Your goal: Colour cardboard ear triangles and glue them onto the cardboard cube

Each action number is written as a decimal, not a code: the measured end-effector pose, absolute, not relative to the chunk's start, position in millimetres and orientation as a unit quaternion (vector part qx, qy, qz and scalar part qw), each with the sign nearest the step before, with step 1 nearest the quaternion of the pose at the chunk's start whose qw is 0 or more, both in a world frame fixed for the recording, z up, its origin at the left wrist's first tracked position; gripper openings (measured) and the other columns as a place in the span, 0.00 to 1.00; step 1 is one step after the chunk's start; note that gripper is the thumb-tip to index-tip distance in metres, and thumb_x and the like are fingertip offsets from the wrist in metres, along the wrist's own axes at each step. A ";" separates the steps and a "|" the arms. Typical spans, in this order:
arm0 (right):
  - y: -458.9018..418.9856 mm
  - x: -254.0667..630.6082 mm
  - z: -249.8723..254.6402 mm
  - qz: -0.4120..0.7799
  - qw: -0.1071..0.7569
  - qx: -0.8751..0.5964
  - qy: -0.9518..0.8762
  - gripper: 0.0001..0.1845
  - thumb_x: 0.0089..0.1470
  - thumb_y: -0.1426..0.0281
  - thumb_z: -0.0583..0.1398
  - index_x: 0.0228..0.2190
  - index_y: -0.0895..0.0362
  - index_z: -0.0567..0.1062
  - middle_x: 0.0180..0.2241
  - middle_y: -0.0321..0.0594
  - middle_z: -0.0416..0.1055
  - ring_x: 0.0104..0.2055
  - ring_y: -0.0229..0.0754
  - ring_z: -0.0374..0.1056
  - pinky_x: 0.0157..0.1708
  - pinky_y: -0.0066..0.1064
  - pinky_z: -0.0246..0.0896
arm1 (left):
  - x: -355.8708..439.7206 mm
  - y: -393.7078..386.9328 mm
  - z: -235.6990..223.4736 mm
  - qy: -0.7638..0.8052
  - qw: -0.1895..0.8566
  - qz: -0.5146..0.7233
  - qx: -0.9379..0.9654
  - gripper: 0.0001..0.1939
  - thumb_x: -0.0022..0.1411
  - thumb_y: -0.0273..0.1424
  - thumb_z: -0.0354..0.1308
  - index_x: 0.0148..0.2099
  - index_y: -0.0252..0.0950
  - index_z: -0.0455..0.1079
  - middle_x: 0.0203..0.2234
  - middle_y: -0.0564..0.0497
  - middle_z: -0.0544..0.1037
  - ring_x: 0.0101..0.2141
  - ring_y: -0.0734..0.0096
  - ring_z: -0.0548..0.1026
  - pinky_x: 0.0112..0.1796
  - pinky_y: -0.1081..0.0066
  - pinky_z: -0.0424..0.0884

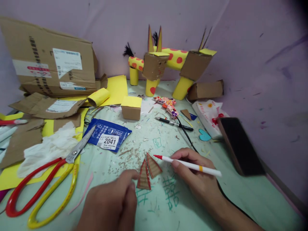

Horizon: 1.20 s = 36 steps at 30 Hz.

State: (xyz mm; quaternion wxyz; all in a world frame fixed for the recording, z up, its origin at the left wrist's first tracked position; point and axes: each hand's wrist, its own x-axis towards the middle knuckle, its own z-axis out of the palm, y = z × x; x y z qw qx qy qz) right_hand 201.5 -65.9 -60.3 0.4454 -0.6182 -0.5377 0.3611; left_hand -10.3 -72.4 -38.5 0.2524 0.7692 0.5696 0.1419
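My right hand (196,171) grips a white felt-tip marker (190,164) between thumb and fingers. Its red tip points left, just above the right one of two small cardboard triangles (154,167). Beside it lies the left cardboard triangle (144,177); both have red edges and show ridged brown faces. My left hand (112,200) rests at the near side with the index finger reaching to the left triangle's edge. That hand's thumb is apart from the index, and its other fingers are curled and partly hidden.
Red-and-yellow scissors (71,157) lie open at left, near a blue packet (108,134). Behind stand spotted cardboard animals (156,65), a small box (131,110) and a large carton (57,64). A glue gun (169,106), pen (174,123) and phone (242,146) lie right of centre.
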 end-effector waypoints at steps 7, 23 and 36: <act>-55.9 201.1 -53.9 0.417 0.438 -0.616 -0.504 0.07 0.46 0.67 0.59 0.26 0.58 0.73 0.16 0.32 0.65 0.18 0.34 0.58 0.17 0.24 0.51 | -1.8 7.4 -24.7 0.608 0.480 0.071 0.628 0.17 0.53 0.41 0.50 0.35 0.33 0.72 0.24 0.51 0.74 0.24 0.71 0.67 0.25 0.72 0.62; -52.8 197.8 -52.3 0.420 0.422 -0.605 -0.529 0.05 0.44 0.68 0.59 0.23 0.58 0.73 0.15 0.32 0.65 0.17 0.32 0.56 0.15 0.22 0.50 | 19.5 32.6 -24.9 0.564 0.501 -0.004 0.657 0.10 0.47 0.32 0.55 0.28 0.33 0.76 0.18 0.54 0.71 0.21 0.76 0.61 0.24 0.74 0.56; -52.2 194.6 -52.8 0.418 0.414 -0.603 -0.538 0.06 0.44 0.69 0.58 0.24 0.58 0.75 0.16 0.35 0.68 0.17 0.33 0.59 0.16 0.22 0.53 | 21.7 31.3 -28.4 0.549 0.495 0.009 0.674 0.10 0.47 0.32 0.55 0.27 0.33 0.76 0.19 0.51 0.75 0.23 0.73 0.66 0.26 0.72 0.60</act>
